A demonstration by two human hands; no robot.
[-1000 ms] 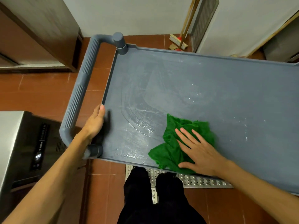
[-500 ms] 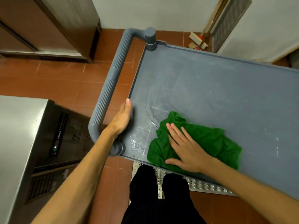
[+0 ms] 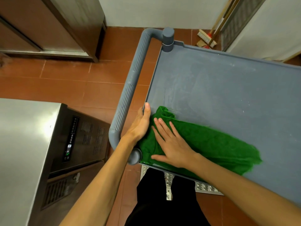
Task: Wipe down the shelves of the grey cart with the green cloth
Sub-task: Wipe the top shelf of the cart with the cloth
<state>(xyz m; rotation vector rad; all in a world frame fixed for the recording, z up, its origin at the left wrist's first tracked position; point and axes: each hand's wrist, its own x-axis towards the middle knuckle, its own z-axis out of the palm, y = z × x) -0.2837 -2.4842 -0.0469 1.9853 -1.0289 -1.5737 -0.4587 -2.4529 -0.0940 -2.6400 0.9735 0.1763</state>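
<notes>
The grey cart's top shelf (image 3: pixel 228 95) fills the right half of the head view, with faint wet streaks on it. The green cloth (image 3: pixel 211 144) lies stretched along the shelf's near edge and reaches into the near left corner. My right hand (image 3: pixel 172 144) presses flat on the cloth's left part, fingers straight and spread. My left hand (image 3: pixel 140 126) grips the shelf's left rim beside the cloth, thumb lying along the top of the rim. The ribbed grey push handle (image 3: pixel 130 88) runs just left of that hand.
A stainless steel appliance (image 3: pixel 24 144) with a control panel stands close on the left. A steel cabinet (image 3: pixel 57 22) is at the back left, a broom (image 3: pixel 206 38) leans on the far wall. A perforated metal plate (image 3: pixel 202 186) lies on the red tile floor by my legs.
My right hand has slid the cloth left along the near edge into the corner, and the cloth has stretched out behind it. My left hand has kept its hold on the left rim.
</notes>
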